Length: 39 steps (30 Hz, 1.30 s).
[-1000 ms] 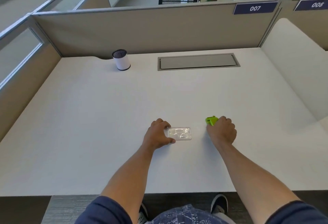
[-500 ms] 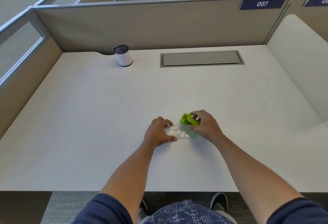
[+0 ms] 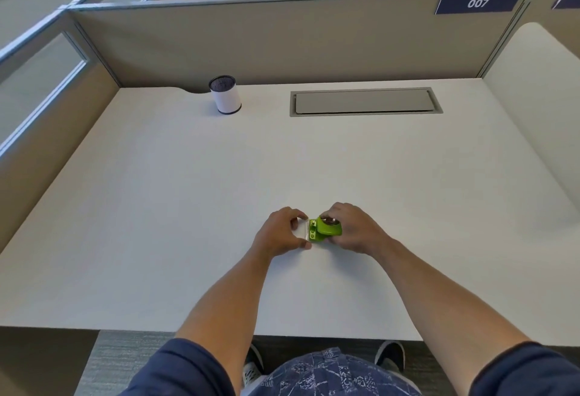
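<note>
left hand (image 3: 279,234) — fingers curled, pinching the clear plastic tray (image 3: 302,229) flat on the bench (image 3: 188,207); right hand (image 3: 351,229) grips the green toy (image 3: 326,228) — set on the tray's right end, near the front edge.

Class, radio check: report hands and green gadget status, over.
Left hand pinches clear tray. Right hand grips green gadget over tray. Cup stands far back.

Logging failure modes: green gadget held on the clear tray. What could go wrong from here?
1. The gadget covers most of the tray, so it may seat crooked.
2. The left hand pinches only the tray's left end; a push from the right hand, which grips the gadget, could skid or tip the tray on the smooth desk.
</note>
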Each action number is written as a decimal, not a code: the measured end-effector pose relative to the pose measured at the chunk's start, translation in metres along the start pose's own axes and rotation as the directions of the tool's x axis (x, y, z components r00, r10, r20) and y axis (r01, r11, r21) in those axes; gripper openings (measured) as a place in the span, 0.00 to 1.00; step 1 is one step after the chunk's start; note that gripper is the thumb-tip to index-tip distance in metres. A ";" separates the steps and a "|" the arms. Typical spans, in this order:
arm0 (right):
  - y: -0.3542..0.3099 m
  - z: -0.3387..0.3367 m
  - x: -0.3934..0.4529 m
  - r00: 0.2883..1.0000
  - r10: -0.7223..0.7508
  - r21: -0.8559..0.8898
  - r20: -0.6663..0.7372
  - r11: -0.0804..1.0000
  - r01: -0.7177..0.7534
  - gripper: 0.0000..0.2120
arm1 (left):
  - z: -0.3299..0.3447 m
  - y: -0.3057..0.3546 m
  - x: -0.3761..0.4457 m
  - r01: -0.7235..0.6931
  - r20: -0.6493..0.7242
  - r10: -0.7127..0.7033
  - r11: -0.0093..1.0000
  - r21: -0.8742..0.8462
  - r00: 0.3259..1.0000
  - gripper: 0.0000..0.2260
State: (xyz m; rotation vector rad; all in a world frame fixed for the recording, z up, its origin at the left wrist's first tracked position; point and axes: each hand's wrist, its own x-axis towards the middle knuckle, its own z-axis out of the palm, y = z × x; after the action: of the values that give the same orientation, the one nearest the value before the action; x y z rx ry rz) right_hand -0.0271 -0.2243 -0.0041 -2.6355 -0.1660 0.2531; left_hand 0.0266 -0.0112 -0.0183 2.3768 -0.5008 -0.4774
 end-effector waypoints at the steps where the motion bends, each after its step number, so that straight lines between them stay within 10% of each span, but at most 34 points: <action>1: -0.001 -0.001 0.001 1.000 -0.007 -0.003 0.000 1.000 0.007 0.22 | 0.000 0.000 0.000 0.001 -0.001 -0.001 1.000 0.000 1.000 0.29; 25: -0.001 -0.003 0.008 0.994 -0.032 -0.080 0.108 0.996 0.040 0.23 | 0.001 0.002 0.001 0.012 -0.011 -0.012 1.000 -0.022 1.000 0.23; 39: 0.035 -0.020 -0.007 0.986 0.114 0.264 0.120 0.954 -0.142 0.24 | -0.009 0.001 0.015 0.091 0.100 -0.082 0.992 -0.087 0.992 0.13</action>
State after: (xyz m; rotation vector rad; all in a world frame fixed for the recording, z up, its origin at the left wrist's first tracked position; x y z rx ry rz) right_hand -0.0268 -0.2647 -0.0025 -2.3631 0.0070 0.4257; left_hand 0.0437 -0.0142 -0.0145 2.3025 -0.4110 -0.6431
